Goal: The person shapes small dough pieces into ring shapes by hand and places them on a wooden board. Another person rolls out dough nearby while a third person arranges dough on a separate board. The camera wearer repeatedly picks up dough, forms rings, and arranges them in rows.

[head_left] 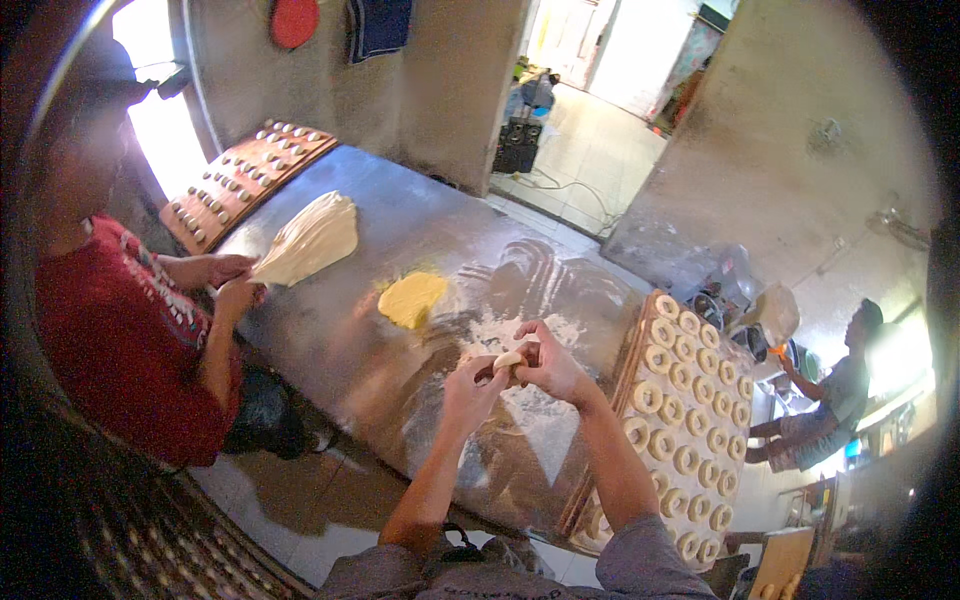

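Observation:
Between my two hands, above the floured part of the metal table [400, 375], is a small pale piece of dough [509, 361]. The fingers of my left hand [473, 388] pinch it from one side. My right hand [552, 366] grips it from the other, with its index finger raised over the top. Whether the dough has a hole through it is hidden by my fingers. White flour [545, 425] lies spread on the table below. A flat yellow mass [412, 299] rests on the table beyond my left hand.
On the right, a wooden board [648, 479] carries several rows of dough rings. A co-worker in a red shirt [150, 340] at left holds a large stretched dough sheet [312, 240]. Behind it, another board [240, 205] bears small dough balls. Another person [835, 390] stands far right.

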Available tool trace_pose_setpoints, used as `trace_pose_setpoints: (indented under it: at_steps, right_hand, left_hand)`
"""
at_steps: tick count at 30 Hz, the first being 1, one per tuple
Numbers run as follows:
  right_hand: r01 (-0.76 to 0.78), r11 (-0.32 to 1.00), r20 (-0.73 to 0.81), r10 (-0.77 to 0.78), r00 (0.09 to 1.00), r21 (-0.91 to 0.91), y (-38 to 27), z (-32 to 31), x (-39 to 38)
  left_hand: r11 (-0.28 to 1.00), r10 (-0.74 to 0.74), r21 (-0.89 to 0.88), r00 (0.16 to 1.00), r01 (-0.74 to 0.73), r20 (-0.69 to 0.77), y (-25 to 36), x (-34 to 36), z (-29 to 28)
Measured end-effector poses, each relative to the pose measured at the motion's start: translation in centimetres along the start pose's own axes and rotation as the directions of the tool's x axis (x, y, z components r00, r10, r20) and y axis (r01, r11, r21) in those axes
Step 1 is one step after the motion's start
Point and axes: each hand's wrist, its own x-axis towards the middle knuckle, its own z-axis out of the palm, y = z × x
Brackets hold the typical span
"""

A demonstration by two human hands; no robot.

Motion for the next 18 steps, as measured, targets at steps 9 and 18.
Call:
trace_pose_setpoints:
  at_steps: [9,18]
  right_hand:
    - [0.201,0.957,-0.129,-0.177,0.976,0.207,1.6,-3.1,-4.9]
    - [0.447,0.819,-0.549,-0.574,0.608,-0.361,2.1,-11.3,-11.0]
  left_hand:
    - [0.912,0.385,0.213,0.909,-0.349,-0.16,1.9,0.1,8.2]
    - [0.944,0.294,-0.215,0.937,-0.252,0.191,9.7,-1.8,22.6]
